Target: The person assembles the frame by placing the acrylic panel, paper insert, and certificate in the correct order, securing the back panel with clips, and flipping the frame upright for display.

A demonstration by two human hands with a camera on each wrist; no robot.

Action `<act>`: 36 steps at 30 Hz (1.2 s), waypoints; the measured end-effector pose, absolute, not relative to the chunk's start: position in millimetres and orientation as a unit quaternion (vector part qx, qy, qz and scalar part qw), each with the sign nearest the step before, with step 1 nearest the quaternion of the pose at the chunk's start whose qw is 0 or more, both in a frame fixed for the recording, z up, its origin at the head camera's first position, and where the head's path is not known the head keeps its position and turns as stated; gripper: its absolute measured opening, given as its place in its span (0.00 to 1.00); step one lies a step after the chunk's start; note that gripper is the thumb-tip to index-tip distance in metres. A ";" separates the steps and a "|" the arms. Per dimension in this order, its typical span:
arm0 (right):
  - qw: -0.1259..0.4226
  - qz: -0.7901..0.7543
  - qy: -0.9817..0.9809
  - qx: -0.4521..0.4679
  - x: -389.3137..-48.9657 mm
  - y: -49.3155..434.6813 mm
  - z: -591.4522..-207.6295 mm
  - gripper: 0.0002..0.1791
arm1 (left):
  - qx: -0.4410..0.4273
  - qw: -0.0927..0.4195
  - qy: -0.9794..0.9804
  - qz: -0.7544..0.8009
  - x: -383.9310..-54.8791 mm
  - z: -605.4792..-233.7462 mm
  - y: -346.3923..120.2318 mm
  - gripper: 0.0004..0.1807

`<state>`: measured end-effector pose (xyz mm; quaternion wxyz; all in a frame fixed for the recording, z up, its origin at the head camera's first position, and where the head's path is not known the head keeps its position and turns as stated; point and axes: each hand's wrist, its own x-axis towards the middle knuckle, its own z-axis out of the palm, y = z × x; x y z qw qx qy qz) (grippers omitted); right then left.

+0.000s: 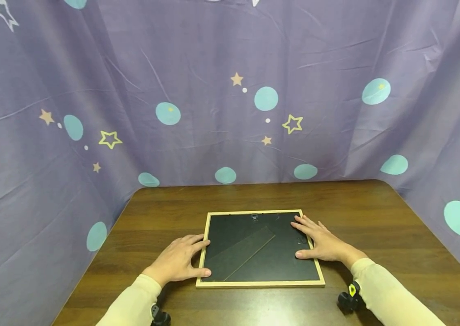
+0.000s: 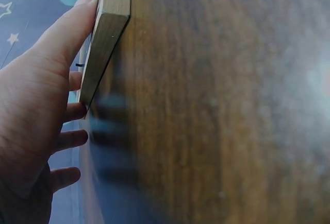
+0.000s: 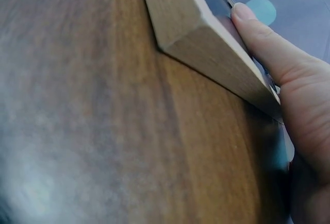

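A picture frame (image 1: 260, 284) with a pale wood border lies back side up on the table. Its black backing board (image 1: 283, 267) carries a slanted stand leg (image 1: 250, 253) folded flat and a small metal hanger (image 1: 254, 217) near the far edge. My left hand (image 1: 178, 259) rests over the left border, thumb and fingertips reaching just past it, fingers spread. Over the right border lies my right hand (image 1: 323, 242), its fingers and thumb extended onto the black board. In the wrist views, the left thumb (image 2: 77, 18) and right thumb (image 3: 263, 36) lie along the frame's upper side.
The brown wooden table (image 1: 164, 203) extends around the frame on all sides. A purple curtain (image 1: 213, 149) with stars and turquoise dots hangs behind the table and along both sides. Black wrist cameras (image 1: 348, 301) hang beneath the cream sleeves (image 1: 393, 290).
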<state>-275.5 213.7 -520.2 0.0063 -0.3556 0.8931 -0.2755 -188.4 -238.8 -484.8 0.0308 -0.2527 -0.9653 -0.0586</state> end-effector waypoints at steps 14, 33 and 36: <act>0.023 -0.284 0.893 -0.349 -275.5 209.7 -513.2 0.52 | -0.245 0.015 -0.962 -0.117 -190.4 -489.5 -242.5 0.54; 0.008 -0.306 0.892 -0.333 -300.5 161.8 -497.4 0.51 | -0.215 0.010 -0.963 -0.162 -252.8 -474.6 -201.5 0.59; 0.005 -0.308 0.892 -0.332 -305.1 155.1 -497.3 0.52 | -0.216 0.009 -0.963 -0.159 -263.4 -476.2 -194.9 0.62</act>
